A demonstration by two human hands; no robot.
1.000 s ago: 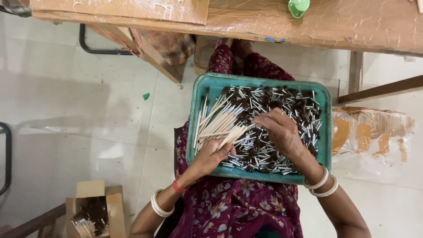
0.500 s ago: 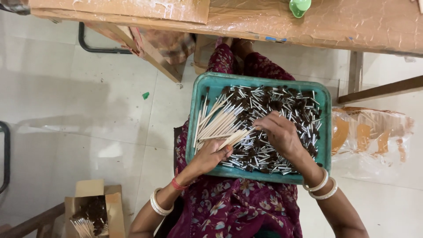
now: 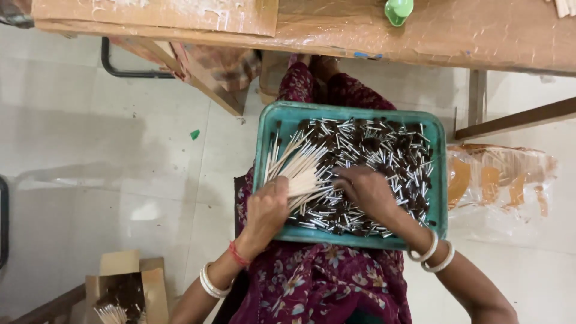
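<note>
Pale tiled floor [image 3: 108,156], wooden bench [image 3: 372,30] far | teal tray [image 3: 273,120] on lap, full of dark silver-ended sticks [image 3: 384,150] | left hand [image 3: 267,210] clenched around pale stick bundle [image 3: 297,168] at tray's left | right hand [image 3: 366,189] flat on sticks, grip unclear | cardboard box [image 3: 123,282] near left | clear orange-tinted bag [image 3: 504,177] right

Tray [image 3: 263,150] on lap, sticks [image 3: 294,165] in its left part, tubes [image 3: 384,150] filling right, box [image 3: 120,288] on floor left

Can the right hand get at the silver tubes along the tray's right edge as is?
Probably yes. The right hand already rests on the pile of silver tubes inside the teal tray, and nothing lies between it and the right edge. The left hand holds the wooden sticks at the other side.
</note>
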